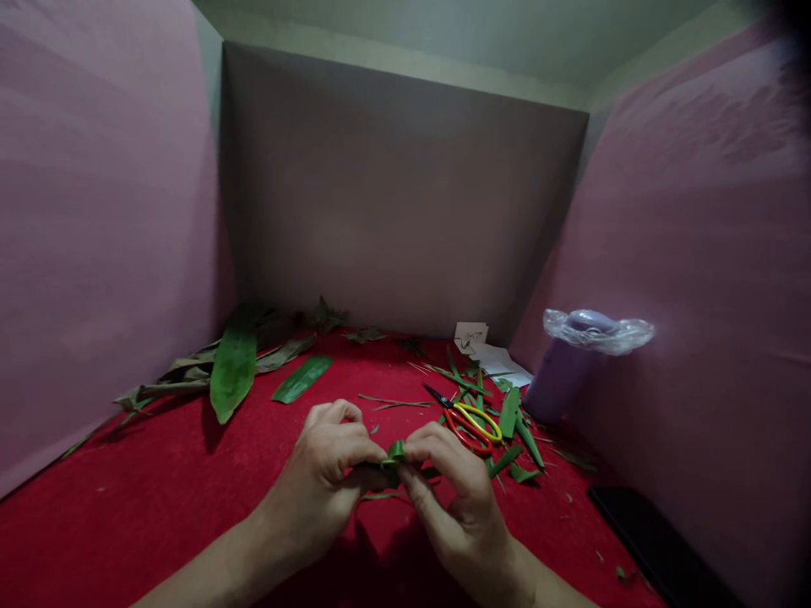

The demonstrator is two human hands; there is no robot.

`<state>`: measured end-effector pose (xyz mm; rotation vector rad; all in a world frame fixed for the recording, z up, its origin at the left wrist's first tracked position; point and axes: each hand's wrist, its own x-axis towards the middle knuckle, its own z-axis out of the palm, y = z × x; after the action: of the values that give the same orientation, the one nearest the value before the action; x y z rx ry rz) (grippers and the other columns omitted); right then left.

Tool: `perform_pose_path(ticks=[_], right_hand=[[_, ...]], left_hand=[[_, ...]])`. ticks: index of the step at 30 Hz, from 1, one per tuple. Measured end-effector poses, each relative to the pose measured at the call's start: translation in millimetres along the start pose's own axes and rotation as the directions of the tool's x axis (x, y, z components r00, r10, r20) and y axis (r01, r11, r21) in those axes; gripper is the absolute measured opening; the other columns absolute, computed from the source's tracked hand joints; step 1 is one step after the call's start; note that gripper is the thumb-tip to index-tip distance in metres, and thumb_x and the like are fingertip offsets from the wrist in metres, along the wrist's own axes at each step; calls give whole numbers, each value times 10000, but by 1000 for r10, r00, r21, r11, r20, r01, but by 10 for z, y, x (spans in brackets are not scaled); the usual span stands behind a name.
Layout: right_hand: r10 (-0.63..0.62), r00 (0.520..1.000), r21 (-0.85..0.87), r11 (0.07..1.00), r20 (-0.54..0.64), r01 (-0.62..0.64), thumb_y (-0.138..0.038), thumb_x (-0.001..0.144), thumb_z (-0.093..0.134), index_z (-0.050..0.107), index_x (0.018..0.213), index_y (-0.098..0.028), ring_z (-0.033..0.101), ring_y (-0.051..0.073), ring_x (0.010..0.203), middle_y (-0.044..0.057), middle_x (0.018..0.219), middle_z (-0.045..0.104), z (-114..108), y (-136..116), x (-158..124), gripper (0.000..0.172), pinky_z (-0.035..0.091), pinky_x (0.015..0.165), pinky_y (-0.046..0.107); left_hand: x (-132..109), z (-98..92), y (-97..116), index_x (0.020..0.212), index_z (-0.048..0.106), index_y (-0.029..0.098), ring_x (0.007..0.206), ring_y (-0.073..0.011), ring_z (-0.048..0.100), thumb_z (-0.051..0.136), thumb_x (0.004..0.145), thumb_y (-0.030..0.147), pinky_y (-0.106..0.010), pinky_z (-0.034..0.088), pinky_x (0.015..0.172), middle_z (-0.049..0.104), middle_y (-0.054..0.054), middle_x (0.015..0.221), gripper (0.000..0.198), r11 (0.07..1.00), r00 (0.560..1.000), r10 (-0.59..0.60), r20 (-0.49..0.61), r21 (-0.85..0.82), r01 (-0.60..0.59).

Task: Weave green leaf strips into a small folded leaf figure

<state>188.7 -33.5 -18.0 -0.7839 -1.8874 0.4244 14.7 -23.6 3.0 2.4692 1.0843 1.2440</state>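
Note:
Between my two hands, low in the middle of the head view, is a small curled piece of green leaf [397, 451]. My left hand [329, 469] pinches its left side between thumb and fingers. From the right, my right hand [453, 485] grips the same piece with thumb and forefinger. Part of the leaf is hidden behind the fingertips. Just beyond my right hand lies a pair of scissors [469, 422] with one red and one yellow handle, blades pointing up and left. Thin green strips [396, 402] lie on the red cloth ahead of my hands.
Large leaves [234, 367] lie at the left, with a cut leaf piece [302, 378] beside them. Leaf scraps [509, 412] surround the scissors. A purple container [557, 380] with clear plastic on top, white papers [503, 363] and a black flat object [659, 545] are at right.

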Motion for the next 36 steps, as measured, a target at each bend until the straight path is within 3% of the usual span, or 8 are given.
perform_pose_path(ticks=[5, 9, 13, 16, 22, 27, 36], right_hand=[[-24, 999, 20, 999, -21, 25, -116, 814, 515, 585, 868, -183, 546, 176, 783, 51, 832, 577, 15, 9, -9, 112, 437, 703, 301], [62, 998, 116, 992, -32, -58, -113, 813, 518, 567, 894, -185, 562, 153, 760, 29, 813, 596, 11, -6, -15, 119, 453, 681, 265], [118, 993, 161, 979, 30, -122, -130, 817, 511, 564, 1017, -202, 560, 145, 758, 13, 820, 589, -31, -15, -18, 219, 457, 696, 267], [124, 990, 180, 974, 66, -134, -146, 837, 497, 583, 989, -211, 551, 145, 755, 9, 802, 576, -56, -9, -11, 186, 449, 683, 269], [71, 996, 239, 968, 51, -81, -119, 821, 539, 615, 981, -227, 553, 161, 867, 28, 912, 573, -61, 40, 21, 208, 447, 750, 292], [51, 996, 284, 956, 70, -69, -128, 822, 569, 609, 1028, -240, 570, 162, 826, 32, 905, 595, -53, 98, 5, 238, 466, 706, 294], [-32, 999, 231, 972, -9, 33, -60, 795, 583, 623, 1025, -221, 574, 139, 778, 30, 877, 582, -22, 102, -9, 284, 479, 660, 255]], left_hand=[[-13, 9, -3, 636, 685, 239, 713, -189, 468, 669, 717, 140, -357, 355, 709, 552, 17, 568, 129, 999, 999, -36, 8, -18, 36], [-32, 26, -3, 643, 683, 249, 732, -192, 464, 667, 724, 146, -356, 347, 703, 543, 15, 593, 132, 998, 998, -56, 24, -9, 56], [-29, 32, 4, 602, 657, 229, 740, -196, 457, 655, 736, 149, -356, 332, 697, 544, 13, 578, 156, 999, 999, -36, 33, 2, 36], [-11, 21, 6, 612, 656, 223, 736, -194, 455, 645, 747, 154, -351, 325, 693, 556, 14, 555, 152, 999, 995, -22, 96, 31, 19], [10, -4, 7, 632, 658, 219, 735, -183, 448, 640, 761, 178, -348, 303, 707, 594, 23, 549, 136, 997, 986, -1, 166, 76, -12], [-4, -3, 5, 638, 657, 223, 732, -175, 448, 634, 762, 149, -347, 292, 718, 616, 35, 549, 146, 996, 984, -26, 178, 91, 10], [-8, -2, 26, 623, 656, 209, 725, -182, 455, 614, 769, 159, -351, 299, 703, 589, 15, 545, 160, 983, 983, -50, 175, 182, 17]])
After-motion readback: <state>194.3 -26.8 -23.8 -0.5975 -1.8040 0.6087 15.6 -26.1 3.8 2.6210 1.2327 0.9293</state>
